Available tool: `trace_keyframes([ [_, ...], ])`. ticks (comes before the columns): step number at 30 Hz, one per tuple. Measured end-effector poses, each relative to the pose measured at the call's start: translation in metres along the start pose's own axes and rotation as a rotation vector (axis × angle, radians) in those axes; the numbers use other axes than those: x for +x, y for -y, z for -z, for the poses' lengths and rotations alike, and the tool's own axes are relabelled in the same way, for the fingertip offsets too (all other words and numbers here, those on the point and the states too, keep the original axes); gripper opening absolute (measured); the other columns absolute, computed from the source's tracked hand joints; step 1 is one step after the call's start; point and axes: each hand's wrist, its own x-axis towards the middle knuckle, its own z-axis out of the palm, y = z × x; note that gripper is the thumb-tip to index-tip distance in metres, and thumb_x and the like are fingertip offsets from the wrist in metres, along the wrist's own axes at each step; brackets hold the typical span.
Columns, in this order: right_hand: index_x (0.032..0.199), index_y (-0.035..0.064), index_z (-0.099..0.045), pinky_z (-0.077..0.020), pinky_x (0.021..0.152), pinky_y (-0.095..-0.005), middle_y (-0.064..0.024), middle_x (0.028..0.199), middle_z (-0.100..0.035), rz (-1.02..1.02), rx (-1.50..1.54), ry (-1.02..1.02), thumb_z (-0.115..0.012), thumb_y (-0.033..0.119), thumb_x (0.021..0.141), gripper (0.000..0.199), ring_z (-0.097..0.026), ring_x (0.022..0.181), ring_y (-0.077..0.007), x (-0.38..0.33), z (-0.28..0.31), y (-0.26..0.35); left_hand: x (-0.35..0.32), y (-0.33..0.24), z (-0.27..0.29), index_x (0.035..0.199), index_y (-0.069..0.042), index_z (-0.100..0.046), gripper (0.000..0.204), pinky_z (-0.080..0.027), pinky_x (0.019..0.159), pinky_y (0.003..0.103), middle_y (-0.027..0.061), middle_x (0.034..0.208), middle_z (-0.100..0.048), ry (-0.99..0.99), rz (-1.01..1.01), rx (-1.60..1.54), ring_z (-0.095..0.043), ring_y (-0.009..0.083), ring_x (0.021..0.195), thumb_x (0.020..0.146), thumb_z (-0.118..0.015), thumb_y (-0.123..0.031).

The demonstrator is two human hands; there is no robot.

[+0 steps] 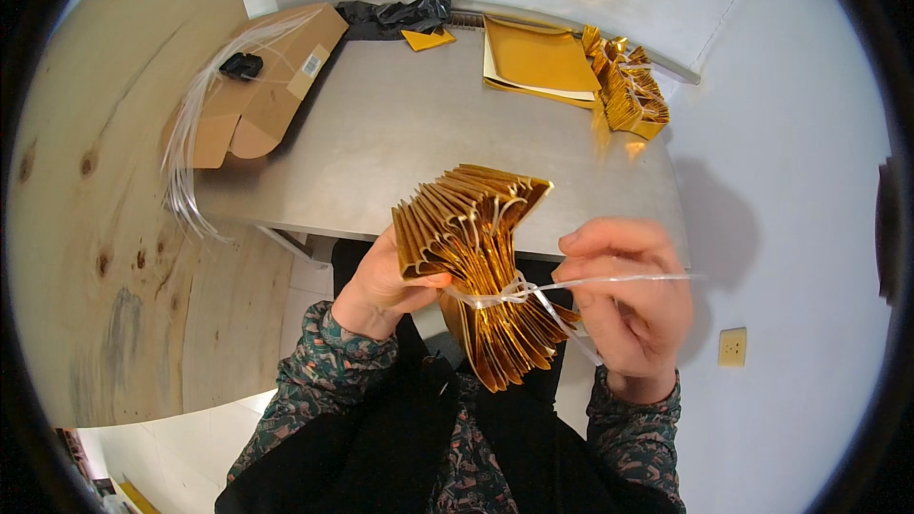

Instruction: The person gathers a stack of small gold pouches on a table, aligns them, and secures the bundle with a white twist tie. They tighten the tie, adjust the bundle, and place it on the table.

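Note:
My left hand [378,284] is closed round the left side of a bundle of pleated gold foil paper [490,228], held in front of me just off the table's near edge. A white plastic ribbon [486,301] is tied round the bundle's narrow middle, with a knot at the front. Above and below the tie the folds fan out. To the right, my right hand [628,300] has its fingers curled in and pinches one end of the ribbon, which runs from the knot past the fingers. Another ribbon end slants down beside the bundle.
A metal table [400,133] stands before me. On it are a cardboard box [271,86] draped with loose white ribbons [186,143], a black plastic bag [400,14], a stack of gold sheets [543,57] and tied gold bundles [633,90]. A wooden board [124,200] fills the left.

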Motion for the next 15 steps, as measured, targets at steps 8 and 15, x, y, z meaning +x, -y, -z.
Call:
trace_keyframes([
  [8,0.113,0.0143,-0.075,-0.0498,0.081,-0.0315,-0.0032,0.109,-0.069,0.109,0.049,0.189,-0.081,0.016,0.079,0.035,-0.061,0.096,-0.0215,0.01,0.012,-0.001,0.004,0.008,0.003,0.138,0.003,-0.051,0.06,-0.052,0.102,0.04,0.0172,0.13,-0.063,0.171,0.003,-0.2,-0.063,0.0268,0.118,0.084,-0.077,-0.003],
  [15,0.095,0.017,-0.067,-0.0435,0.086,-0.0336,-0.0012,0.111,-0.067,0.419,-0.153,0.23,-0.068,0.02,0.082,0.014,-0.059,0.1,-0.0171,0.028,0.032,0.025,0.013,0.005,-0.021,0.126,0.006,-0.059,0.039,-0.054,0.094,0.034,0.0159,0.118,-0.067,0.205,0.064,-0.152,-0.066,0.0224,0.107,0.097,-0.063,-0.02],
])
